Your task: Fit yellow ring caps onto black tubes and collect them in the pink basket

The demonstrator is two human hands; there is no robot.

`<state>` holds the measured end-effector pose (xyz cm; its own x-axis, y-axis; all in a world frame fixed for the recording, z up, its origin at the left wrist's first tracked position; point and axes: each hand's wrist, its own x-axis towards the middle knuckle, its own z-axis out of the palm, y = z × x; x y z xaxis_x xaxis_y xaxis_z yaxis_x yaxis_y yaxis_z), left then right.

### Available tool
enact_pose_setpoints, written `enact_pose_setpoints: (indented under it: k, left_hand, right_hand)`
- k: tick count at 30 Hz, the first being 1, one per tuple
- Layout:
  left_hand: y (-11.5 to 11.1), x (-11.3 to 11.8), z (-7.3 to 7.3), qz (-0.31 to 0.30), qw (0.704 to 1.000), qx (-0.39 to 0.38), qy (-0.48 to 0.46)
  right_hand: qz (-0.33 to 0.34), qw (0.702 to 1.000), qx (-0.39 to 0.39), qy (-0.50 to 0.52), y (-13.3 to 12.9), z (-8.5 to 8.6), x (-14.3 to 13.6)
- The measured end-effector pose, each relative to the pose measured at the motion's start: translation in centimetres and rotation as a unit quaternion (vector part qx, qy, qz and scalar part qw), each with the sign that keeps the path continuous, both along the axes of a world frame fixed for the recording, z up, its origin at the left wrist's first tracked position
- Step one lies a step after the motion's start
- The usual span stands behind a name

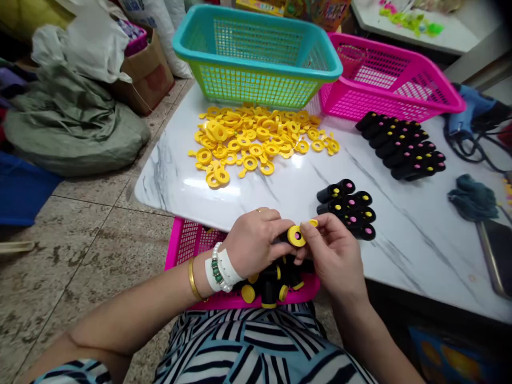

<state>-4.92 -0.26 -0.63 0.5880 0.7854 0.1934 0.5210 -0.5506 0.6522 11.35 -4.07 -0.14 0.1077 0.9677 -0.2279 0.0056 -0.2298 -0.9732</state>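
My left hand (258, 240) is closed round a small black cylinder (283, 238) that points to the right. On its end sits a yellow ring cap (295, 237) with a pink spot showing through the hole. My right hand (334, 253) pinches the cap's small yellow tab between thumb and finger. Below both hands, a pink basket (176, 250) on my lap holds several black cylinders with yellow caps (269, 293). A pile of loose yellow ring caps (256, 141) lies on the table. Right of my hands, black cylinders with pink and yellow tips (352, 205) lie in a group.
A marble-patterned table (248, 200) carries a teal and green basket (256, 85), a pink basket (394, 101) and another stack of black cylinders (402, 144). At the right are a blue corded tool (466, 114), a dark cloth (472, 197) and a phone (496, 256).
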Motion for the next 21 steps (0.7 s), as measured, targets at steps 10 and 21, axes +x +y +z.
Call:
enact_pose_setpoints:
  k: [10, 21]
  left_hand:
    - [-0.8, 0.5, 1.8, 0.013, 0.931, -0.314, -0.184]
    - [-4.0, 1.2, -0.9, 0.095, 0.983, -0.068, -0.140]
  right_hand:
    - [-0.046, 0.978, 0.083, -0.185, -0.9, -0.2, -1.0]
    - [-0.015, 0.964, 0.192, -0.185, -1.3, -1.0, 0.1]
